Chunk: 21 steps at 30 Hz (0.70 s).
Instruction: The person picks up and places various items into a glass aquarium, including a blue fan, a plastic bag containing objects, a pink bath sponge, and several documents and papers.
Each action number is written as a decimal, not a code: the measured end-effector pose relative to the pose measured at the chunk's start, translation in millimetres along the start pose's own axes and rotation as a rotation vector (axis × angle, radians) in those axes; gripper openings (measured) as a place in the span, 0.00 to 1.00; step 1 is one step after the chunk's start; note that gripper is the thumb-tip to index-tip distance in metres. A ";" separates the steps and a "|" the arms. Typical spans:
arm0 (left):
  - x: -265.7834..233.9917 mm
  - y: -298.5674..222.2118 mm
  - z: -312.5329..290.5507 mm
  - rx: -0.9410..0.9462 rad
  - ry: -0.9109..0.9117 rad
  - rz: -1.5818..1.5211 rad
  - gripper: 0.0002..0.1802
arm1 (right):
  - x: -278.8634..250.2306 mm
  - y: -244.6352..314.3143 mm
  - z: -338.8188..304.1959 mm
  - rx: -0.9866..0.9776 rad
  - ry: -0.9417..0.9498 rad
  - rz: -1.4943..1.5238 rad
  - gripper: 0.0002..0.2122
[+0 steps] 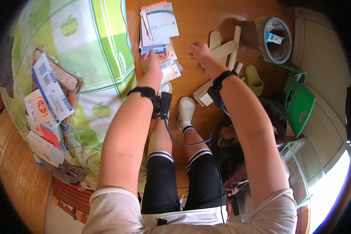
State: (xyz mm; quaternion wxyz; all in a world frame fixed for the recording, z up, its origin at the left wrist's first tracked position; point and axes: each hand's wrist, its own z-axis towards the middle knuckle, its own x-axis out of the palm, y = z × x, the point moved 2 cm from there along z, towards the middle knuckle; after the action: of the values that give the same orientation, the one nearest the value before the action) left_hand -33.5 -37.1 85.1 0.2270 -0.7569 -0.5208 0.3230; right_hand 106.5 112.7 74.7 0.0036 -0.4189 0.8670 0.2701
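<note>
My left hand (151,64) is at the left edge of a loose spread of envelopes and cards on the wooden floor. Its curled fingers touch a blue-and-white envelope (147,50); whether they grip it is hidden. White sheets (162,22) with printed patterns overlap at the far end of the spread, an orange edge showing beneath. Nearer lie a card with a red round emblem (167,54) and a white envelope with a striped border (170,73). To the right of the spread, my right hand (199,51) hovers with loosely bent fingers apart, holding nothing, near flat beige strips (224,50).
A bed with a green checked cover (101,74) stands left, more envelopes and papers (50,89) on it. At right are a waste bin (278,46), a green slipper (254,80), a green plastic piece (299,105) and a small pale box (202,93). A black cable (189,145) hangs between my arms.
</note>
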 end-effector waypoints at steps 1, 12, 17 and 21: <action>16.1 -3.0 -4.1 0.002 -0.045 0.136 0.24 | -3.2 -6.1 14.2 -0.013 0.007 0.032 0.21; 56.6 14.2 143.1 0.521 -0.138 0.472 0.27 | 59.0 15.3 131.0 -0.176 -0.227 -0.240 0.31; 77.2 24.7 144.7 0.484 -0.193 0.625 0.30 | 73.7 12.9 160.1 -0.253 -0.262 -0.184 0.27; 76.7 20.5 145.1 0.493 -0.150 0.645 0.26 | 95.0 16.5 165.1 -0.227 -0.248 -0.258 0.23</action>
State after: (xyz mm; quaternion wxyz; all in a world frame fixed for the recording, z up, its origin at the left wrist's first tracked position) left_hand -106.6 28.4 -48.1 0.2501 -0.7787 -0.1787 0.5469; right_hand -3.5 130.0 -80.6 0.0975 -0.4876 0.7631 0.4128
